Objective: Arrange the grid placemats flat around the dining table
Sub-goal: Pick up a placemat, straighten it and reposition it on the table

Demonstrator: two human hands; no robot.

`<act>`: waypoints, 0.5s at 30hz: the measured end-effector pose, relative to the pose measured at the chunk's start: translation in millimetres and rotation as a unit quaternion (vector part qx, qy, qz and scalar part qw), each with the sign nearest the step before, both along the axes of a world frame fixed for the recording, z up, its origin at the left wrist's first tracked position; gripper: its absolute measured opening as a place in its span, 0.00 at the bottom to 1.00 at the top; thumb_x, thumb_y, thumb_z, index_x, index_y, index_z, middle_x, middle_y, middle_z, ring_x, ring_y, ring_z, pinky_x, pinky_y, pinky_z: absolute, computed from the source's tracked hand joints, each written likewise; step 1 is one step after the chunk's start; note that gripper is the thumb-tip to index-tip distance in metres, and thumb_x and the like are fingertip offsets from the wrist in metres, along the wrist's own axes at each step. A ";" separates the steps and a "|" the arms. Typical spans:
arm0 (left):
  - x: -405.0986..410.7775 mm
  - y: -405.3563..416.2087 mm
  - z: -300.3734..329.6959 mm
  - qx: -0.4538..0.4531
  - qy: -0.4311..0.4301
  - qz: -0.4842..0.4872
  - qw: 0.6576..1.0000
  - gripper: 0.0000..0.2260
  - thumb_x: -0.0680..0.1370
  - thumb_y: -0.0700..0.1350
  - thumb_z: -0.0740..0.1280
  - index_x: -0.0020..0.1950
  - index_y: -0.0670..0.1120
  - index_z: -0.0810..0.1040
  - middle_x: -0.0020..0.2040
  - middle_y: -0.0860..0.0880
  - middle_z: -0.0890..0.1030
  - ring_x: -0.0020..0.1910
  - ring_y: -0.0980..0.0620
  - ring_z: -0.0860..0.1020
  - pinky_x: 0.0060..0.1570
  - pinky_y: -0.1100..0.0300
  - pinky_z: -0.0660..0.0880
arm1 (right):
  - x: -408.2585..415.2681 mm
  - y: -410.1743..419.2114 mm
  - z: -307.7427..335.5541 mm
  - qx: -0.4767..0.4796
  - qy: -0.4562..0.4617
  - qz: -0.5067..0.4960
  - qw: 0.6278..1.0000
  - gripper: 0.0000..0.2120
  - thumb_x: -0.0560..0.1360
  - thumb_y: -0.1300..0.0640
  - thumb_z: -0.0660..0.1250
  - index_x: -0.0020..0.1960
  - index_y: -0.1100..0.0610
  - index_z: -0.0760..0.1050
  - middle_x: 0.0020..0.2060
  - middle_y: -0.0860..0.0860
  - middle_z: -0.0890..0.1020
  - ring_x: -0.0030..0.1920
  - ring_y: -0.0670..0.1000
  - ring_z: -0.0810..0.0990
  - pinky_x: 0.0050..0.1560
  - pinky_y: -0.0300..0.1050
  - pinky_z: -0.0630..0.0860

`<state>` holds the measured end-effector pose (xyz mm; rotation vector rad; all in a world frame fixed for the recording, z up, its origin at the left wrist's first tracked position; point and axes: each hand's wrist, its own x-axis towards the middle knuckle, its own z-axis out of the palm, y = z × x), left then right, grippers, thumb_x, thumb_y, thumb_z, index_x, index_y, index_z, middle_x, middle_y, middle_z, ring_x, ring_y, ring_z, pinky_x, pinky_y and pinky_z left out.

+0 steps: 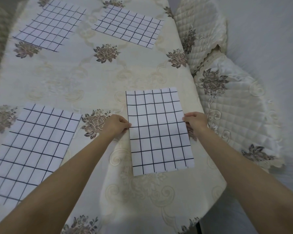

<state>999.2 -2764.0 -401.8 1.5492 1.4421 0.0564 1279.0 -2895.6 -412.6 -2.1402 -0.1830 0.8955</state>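
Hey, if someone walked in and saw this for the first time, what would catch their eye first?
Probably the two hands, the left hand and the right hand, pinching opposite long edges of a white grid placemat at the table's near right. Next, the three other grid placemats already flat on the floral cream tablecloth: near left, far left and far right. A quilted chair cover sits at the right.

left hand point(117, 124) + right hand point(195, 121) pinch near-right placemat point(158, 132) | three other placemats flat
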 end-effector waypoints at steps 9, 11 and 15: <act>21.6 -38.7 -17.1 0.396 0.137 -0.275 0.866 0.20 0.80 0.48 0.61 0.70 0.41 0.71 0.69 0.37 0.73 0.67 0.37 0.71 0.61 0.43 0.71 | -34.1 -10.7 -7.2 -0.037 -0.374 0.421 0.826 0.25 0.80 0.47 0.56 0.71 0.61 0.69 0.71 0.64 0.68 0.72 0.63 0.65 0.70 0.62 0.65; 26.4 -52.9 -27.6 0.419 0.122 -0.324 0.839 0.23 0.82 0.52 0.54 0.73 0.44 0.68 0.74 0.38 0.67 0.73 0.38 0.66 0.67 0.40 0.67 | -45.4 -13.5 -13.3 -0.058 -0.383 0.481 0.787 0.27 0.81 0.45 0.51 0.75 0.58 0.62 0.76 0.61 0.60 0.77 0.61 0.55 0.75 0.60 0.55; 32.1 -67.8 -44.6 0.394 0.134 -0.355 0.837 0.25 0.82 0.55 0.48 0.76 0.46 0.64 0.77 0.39 0.62 0.76 0.39 0.61 0.71 0.40 0.62 | -62.0 -18.5 -24.7 -0.076 -0.371 0.524 0.763 0.32 0.80 0.39 0.40 0.79 0.54 0.48 0.79 0.55 0.46 0.79 0.54 0.41 0.77 0.52 0.40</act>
